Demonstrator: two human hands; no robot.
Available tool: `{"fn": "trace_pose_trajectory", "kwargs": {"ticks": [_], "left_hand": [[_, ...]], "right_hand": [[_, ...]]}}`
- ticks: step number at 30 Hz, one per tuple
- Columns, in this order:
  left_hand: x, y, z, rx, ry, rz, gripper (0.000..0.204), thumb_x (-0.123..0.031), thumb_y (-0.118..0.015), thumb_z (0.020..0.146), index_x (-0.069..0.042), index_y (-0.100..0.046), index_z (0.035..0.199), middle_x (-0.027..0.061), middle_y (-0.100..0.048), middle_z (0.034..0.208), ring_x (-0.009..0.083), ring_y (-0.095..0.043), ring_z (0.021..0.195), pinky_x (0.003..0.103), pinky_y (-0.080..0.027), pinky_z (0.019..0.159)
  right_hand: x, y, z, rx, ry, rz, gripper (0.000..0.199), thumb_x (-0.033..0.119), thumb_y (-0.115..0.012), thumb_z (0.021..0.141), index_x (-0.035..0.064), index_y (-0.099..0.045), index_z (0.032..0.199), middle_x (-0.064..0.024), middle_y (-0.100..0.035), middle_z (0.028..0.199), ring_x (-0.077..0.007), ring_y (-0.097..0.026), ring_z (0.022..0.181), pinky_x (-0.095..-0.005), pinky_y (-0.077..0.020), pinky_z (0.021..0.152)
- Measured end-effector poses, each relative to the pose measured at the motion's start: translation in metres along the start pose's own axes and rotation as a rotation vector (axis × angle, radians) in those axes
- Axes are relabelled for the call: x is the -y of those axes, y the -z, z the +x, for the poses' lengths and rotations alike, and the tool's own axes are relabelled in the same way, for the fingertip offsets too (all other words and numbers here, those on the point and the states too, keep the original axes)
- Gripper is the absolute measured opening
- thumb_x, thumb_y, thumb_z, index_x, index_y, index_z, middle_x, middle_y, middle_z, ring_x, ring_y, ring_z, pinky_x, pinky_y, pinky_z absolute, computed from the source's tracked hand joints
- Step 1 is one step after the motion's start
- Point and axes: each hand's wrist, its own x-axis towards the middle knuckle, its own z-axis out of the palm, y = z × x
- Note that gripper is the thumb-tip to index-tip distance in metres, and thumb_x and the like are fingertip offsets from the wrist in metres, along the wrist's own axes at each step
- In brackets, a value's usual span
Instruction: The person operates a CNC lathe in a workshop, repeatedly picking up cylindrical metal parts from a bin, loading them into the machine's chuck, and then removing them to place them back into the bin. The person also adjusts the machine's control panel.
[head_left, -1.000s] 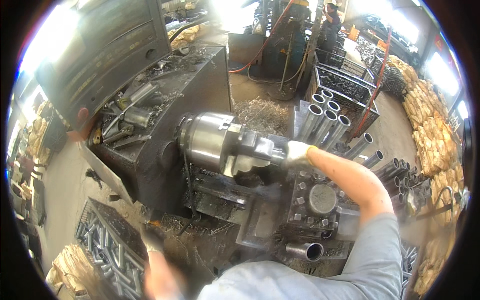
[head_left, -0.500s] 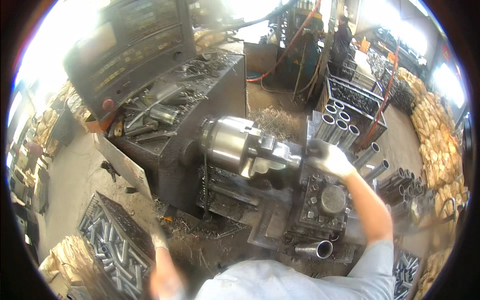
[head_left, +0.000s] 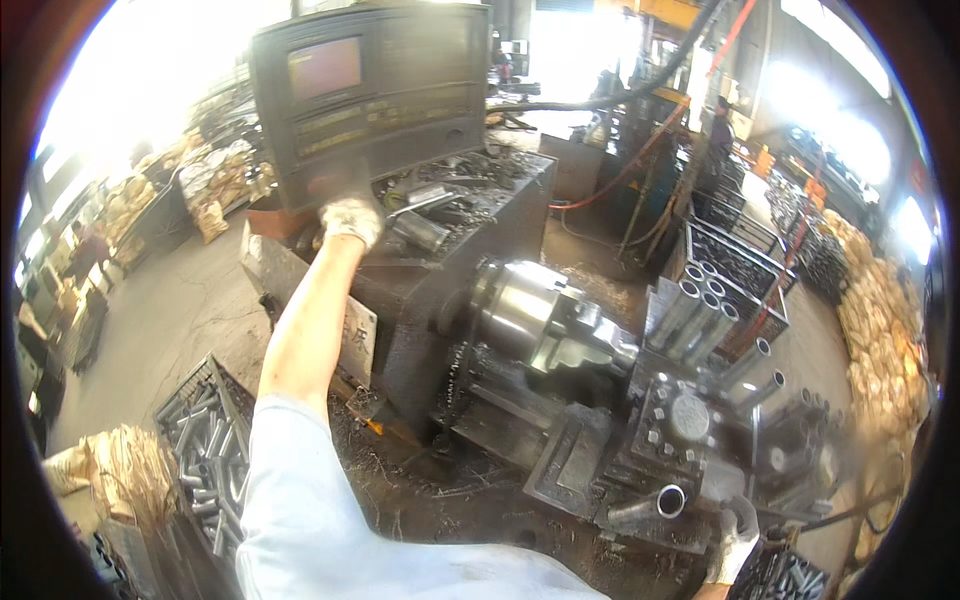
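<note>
A gloved left hand (head_left: pixel 350 220) reaches up to the lower edge of the lathe's control panel (head_left: pixel 370 95), its fingers hidden so the grip cannot be told, while the chuck (head_left: pixel 530 315) holds a workpiece mid-frame. The gloved right hand (head_left: pixel 738 535) hangs open beside a handle near the tool post (head_left: pixel 688 420); should the spindle start, that glove risks catching. Swarf litters the oily bed; crates of steel tubes (head_left: pixel 205 455) crowd the workshop floor.
</note>
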Motion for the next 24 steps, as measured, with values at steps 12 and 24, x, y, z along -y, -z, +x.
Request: {"fn": "trace_pose_trajectory", "kwargs": {"ticks": [12,24], "left_hand": [[-0.028,-0.038,-0.357,-0.244,-0.558,-0.921,0.015,0.004,-0.067,0.094,0.002,-0.072,0.108,0.0233,-0.075,0.099,0.0361,-0.076,0.086,0.044,-0.062,0.075],[0.045,-0.038,-0.701,1.057,0.133,-0.580,0.036,-0.042,-0.063,0.101,-0.014,-0.072,0.122,0.0184,-0.077,0.114,0.0399,-0.073,0.110,0.048,-0.058,0.094]], "right_hand": [[-0.024,0.003,-0.062,0.265,-0.163,-0.027,0.038,0.008,-0.075,0.087,-0.0057,-0.074,0.122,-0.0152,-0.080,0.108,-0.0201,-0.076,0.097,-0.0325,-0.0614,0.090],[-0.023,-0.100,-0.030,0.753,0.388,-0.076,0.007,0.006,-0.074,0.082,-0.0002,-0.075,0.080,-0.0064,-0.075,0.074,-0.0146,-0.070,0.069,-0.0321,-0.0558,0.070]]}}
